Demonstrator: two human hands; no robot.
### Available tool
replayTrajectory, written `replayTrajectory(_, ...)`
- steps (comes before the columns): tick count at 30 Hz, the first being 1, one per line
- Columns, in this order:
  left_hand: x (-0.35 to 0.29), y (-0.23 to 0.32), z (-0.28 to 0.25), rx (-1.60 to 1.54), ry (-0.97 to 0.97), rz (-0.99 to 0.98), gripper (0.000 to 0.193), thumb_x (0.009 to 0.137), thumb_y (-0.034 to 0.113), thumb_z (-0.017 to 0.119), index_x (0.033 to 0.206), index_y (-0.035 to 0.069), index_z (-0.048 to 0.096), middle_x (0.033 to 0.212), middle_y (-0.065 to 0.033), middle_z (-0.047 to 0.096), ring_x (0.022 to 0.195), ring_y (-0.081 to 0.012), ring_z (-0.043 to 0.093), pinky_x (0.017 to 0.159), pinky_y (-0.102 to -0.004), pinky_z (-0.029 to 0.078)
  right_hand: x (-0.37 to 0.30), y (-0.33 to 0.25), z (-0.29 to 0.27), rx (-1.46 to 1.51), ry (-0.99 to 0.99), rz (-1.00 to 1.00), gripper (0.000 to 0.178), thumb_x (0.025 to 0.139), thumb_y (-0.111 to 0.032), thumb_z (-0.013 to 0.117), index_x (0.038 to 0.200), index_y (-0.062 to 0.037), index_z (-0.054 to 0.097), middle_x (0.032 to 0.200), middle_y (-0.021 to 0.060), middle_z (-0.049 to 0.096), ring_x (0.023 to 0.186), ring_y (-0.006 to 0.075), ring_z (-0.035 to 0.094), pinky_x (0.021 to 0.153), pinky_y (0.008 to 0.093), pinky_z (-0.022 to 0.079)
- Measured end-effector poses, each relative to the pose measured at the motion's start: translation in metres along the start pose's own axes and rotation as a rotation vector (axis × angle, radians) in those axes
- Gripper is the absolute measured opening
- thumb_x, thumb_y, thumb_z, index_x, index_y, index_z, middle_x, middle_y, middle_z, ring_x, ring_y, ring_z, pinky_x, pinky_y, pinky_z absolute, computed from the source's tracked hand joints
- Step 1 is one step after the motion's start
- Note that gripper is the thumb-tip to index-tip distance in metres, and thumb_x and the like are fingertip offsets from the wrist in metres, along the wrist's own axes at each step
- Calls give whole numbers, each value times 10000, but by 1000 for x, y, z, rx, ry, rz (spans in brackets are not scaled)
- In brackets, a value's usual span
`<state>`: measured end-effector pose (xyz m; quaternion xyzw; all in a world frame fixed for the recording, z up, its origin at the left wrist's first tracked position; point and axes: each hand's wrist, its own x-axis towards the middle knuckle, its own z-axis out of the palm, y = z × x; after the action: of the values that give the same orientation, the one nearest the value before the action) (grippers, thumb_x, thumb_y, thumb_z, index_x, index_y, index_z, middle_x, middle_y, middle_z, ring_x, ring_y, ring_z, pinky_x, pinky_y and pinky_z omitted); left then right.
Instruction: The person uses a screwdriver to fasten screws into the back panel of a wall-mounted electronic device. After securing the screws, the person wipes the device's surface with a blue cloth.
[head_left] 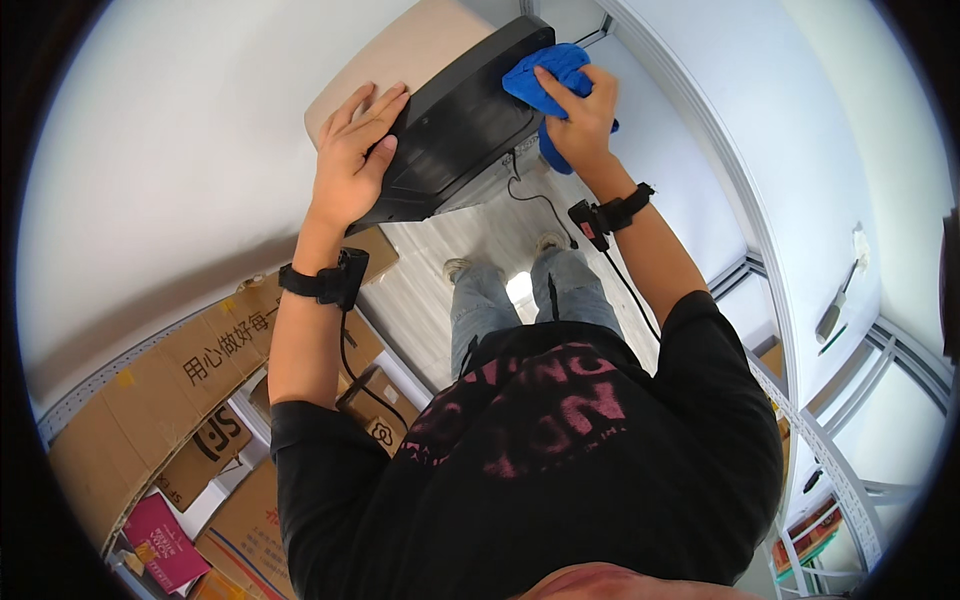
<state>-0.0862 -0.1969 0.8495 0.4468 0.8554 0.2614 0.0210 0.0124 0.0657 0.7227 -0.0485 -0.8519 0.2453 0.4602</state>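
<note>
A large boxy thing with a black side panel [462, 105] and a smooth beige face [400, 50] stands by the wall at the top; its exact kind I cannot tell. My left hand [352, 150] rests on it with fingers stretched out, across the edge where beige meets black. My right hand [590, 115] grips a blue cloth [545, 80], bunched under the fingers. The cloth touches the right end of the black panel near its upper edge. Part of the cloth hangs below my palm.
A black cable [540, 195] runs down from the black panel toward the wood-look floor [425, 250]. Cardboard boxes [220, 345] and a pink box [165, 540] fill a shelf at the left. A metal frame [700, 110] rises at the right, with a white shelf rail [835, 480] lower down.
</note>
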Motion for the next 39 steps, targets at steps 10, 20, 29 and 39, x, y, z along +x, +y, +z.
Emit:
replayTrajectory(10,3,4,-2,-5,-35,-22,448,823,45,530,1264,107,581,1336,-5,545,1321,-285,375,1081,-391,205,-95,20,34,-80,-165,145,533,564,73,662,1015,-206,716,1020,144,476,929,365,493,778,438,461)
replayTrajectory(20,3,2,-4,-33,-9,-13,429,808,58,554,1234,87,597,1323,-32,554,1303,-291,402,1076,-402,239,-106,37,20,-25,-239,237,578,559,100,635,1071,-163,688,1123,222,492,1033,407,492,878,449,441)
replayTrajectory(29,-50,-8,-27,-202,199,-377,311,866,125,621,1158,20,621,1182,-141,624,1101,-277,577,956,-330,420,-132,13,39,-73,-192,358,630,576,61,672,1162,-168,641,1165,245,460,1106,438,454,928,483,420)
replayTrajectory(39,-114,-27,-16,-819,212,-631,327,952,178,561,1221,-7,582,969,1,614,889,-82,548,822,-248,479,-158,-39,75,-92,-71,515,575,589,75,642,1144,-74,646,1162,288,470,1063,460,474,913,477,411)
